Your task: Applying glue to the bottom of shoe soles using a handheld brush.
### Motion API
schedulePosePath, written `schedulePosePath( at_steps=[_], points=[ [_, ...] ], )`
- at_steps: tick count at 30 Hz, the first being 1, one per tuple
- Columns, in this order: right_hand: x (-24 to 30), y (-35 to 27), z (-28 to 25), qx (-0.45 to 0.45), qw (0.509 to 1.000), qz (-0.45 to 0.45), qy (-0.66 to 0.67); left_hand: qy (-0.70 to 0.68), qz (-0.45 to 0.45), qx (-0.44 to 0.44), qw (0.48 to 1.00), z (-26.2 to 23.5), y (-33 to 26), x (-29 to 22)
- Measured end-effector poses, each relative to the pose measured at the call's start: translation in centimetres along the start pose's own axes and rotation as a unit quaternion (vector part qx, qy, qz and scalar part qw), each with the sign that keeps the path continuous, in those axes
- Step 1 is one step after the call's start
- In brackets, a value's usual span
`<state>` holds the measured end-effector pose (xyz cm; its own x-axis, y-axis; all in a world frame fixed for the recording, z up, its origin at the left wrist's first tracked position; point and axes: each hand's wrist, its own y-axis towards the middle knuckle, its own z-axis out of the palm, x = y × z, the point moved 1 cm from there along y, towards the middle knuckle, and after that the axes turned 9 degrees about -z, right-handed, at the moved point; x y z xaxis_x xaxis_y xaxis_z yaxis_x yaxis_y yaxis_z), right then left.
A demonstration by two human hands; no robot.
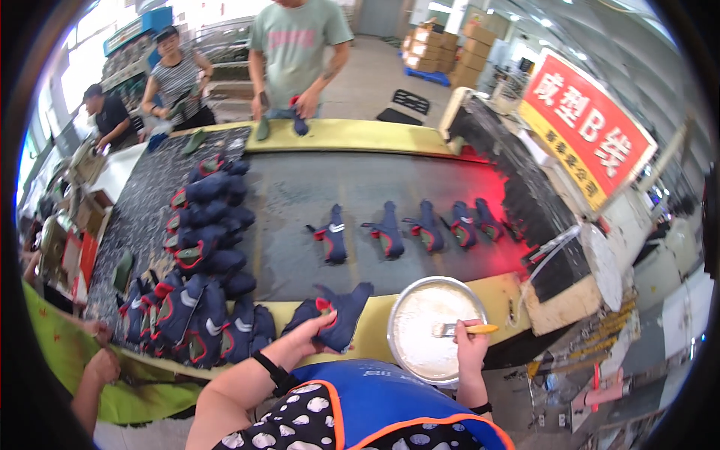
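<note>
Head view, looking down on a conveyor line; navy shoe upper (348,315) with red trim in the left hand (313,335), over the near yellow ledge (373,324), left of a round metal bowl (391,330); left fingers clamped on the upper near its red-edged opening, some of them hidden behind it; another dark navy piece shows just beside it, its outline too covered to sort out.

Right hand (471,350) at the bowl's right side; fingers closed round the yellow handle of a flat brush (480,328), bristles over the white paste (417,319); whether they dip into it, cannot tell.

Progress, by judgement: partway through a batch; at least five similar uppers (388,234) stand spaced along the grey belt (296,274), the farthest ones near the red glow by the black hood (536,195), and these look dealt with; the one in hand seems mid-treatment, though no coating can be made out on it; plenty appears left, a dense heap (196,309) at the near left and a stacked row (214,187) beyond it.

Across the belt, a co-worker (296,52) handles another dark upper (299,124) at the far ledge.
</note>
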<state>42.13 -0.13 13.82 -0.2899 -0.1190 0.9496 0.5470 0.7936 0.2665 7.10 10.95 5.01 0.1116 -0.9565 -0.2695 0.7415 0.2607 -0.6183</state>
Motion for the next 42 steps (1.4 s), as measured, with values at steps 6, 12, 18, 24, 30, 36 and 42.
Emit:
schedulePosePath(
  at_steps=[6,12,18,24,30,36,42],
  points=[
    [0.1,-1.6,-2.2,-0.043,0.999,-0.009,-0.007,-0.03,-0.043,-0.019,0.998,-6.3,4.4,5.4],
    [-3.6,-2.2,-3.7,-0.042,0.996,-0.052,-0.058,0.6,0.055,-0.424,0.676,-8.5,2.1,8.8],
    [-6.0,-0.9,-3.5,-0.054,0.995,0.017,-0.087,0.73,0.142,-0.381,0.549,0.6,-0.2,5.6],
    [-7.4,-1.7,-2.8,-0.053,0.991,0.029,-0.116,0.741,0.102,-0.385,0.541,-1.2,4.6,3.9],
    [-7.1,-3.0,-1.6,0.009,0.967,0.012,-0.253,0.747,0.063,-0.352,0.56,-1.4,5.1,3.2],
    [-9.2,-3.4,-1.1,0.058,0.936,0.007,-0.347,0.216,-0.066,-0.179,0.957,-1.1,1.5,1.8],
    [-6.7,-3.0,-2.7,-0.058,0.993,0.024,-0.102,0.272,0.073,-0.099,0.954,6.4,-4.8,-0.7]
  ],
)
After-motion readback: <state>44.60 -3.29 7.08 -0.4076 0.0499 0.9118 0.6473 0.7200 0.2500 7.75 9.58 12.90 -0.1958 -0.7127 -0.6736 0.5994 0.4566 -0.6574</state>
